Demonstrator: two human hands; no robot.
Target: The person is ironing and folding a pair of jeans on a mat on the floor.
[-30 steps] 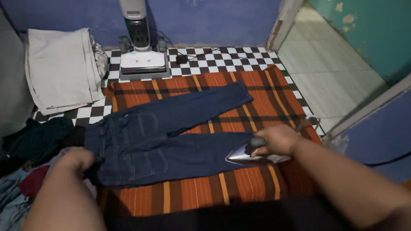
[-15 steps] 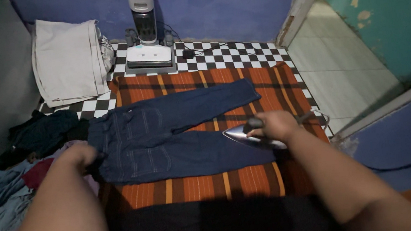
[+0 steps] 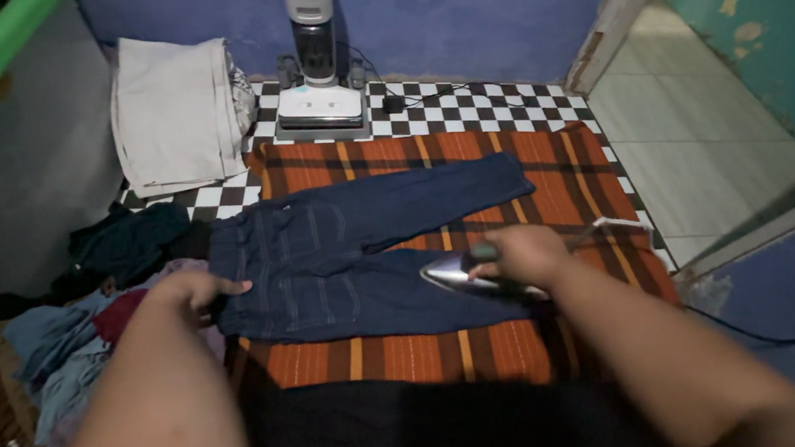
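1. The dark blue jeans (image 3: pixel 352 257) lie flat on an orange plaid blanket (image 3: pixel 487 346) spread over the checkered floor (image 3: pixel 464 110), waistband toward the pile of clothes (image 3: pixel 68 333).
2. The left hand (image 3: pixel 192 292) rests flat, fingers spread, on the waistband edge; it is best kept there to hold the cloth taut.
3. The right hand (image 3: pixel 525 252) is curled around the handle of the iron (image 3: pixel 466 275), whose soleplate sits on the near trouser leg.
4. Glide along the leg in long strokes, not pausing, with the cord clear of the soleplate.
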